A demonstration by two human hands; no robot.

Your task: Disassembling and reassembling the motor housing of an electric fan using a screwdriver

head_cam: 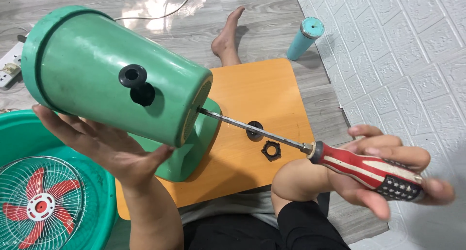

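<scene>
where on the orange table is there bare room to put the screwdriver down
Bare: the far end of the orange wooden table, beyond the two small black rings. Crowded: the near-left part, under the green plastic fan housing and its base.

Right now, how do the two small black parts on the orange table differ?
The black ring nut lies clear of the screwdriver shaft, open-centred with lugs around its rim. The black disc sits farther from the person, partly hidden under that shaft, and looks flatter and rounder. Both are small, black, loose on the orange table.
</scene>
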